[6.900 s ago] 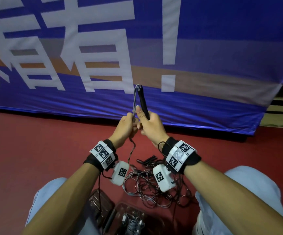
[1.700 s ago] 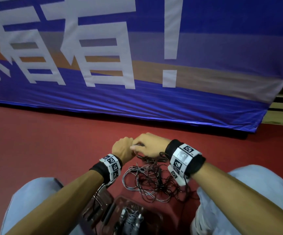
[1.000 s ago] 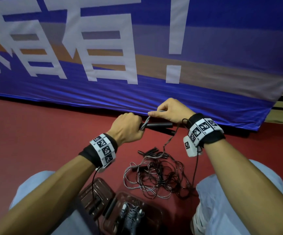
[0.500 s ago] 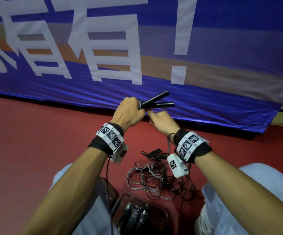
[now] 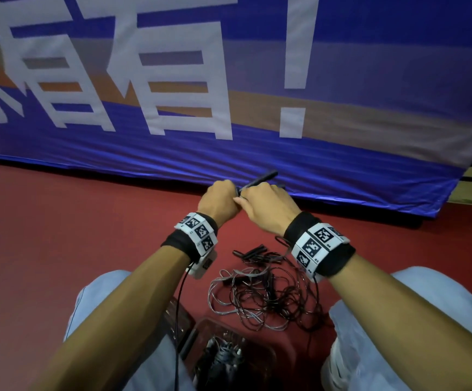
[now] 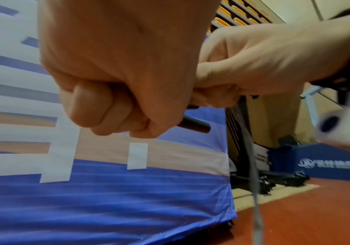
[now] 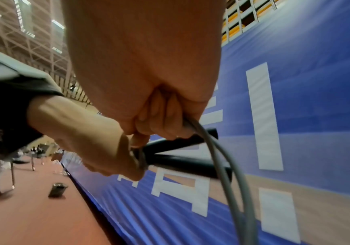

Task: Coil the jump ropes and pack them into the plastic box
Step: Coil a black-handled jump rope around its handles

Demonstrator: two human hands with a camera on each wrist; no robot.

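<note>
Left hand (image 5: 219,203) is fisted round two black cylindrical rope handles (image 7: 187,161). Touching it, the right hand (image 5: 268,206) apparently pinches the grey cord (image 7: 222,170). Below lie tangled ropes (image 5: 263,297); nearest, the dark plastic box (image 5: 200,331).

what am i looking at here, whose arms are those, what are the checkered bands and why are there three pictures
No machine here: a person sits on a red floor in front of a blue banner. The checkered bands are marker tags strapped on the wrists beside small cameras.

One picture comes from a camera on the head, looking down at both arms. The other two come from the wrist cameras, looking along each hand.

The left hand grips two black rope handles in a fist. The right hand pinches the grey cord beside them.

On the floor lies a tangled pile of ropes. Nearer the body sits a dark plastic box with something inside, too dim to tell.
</note>
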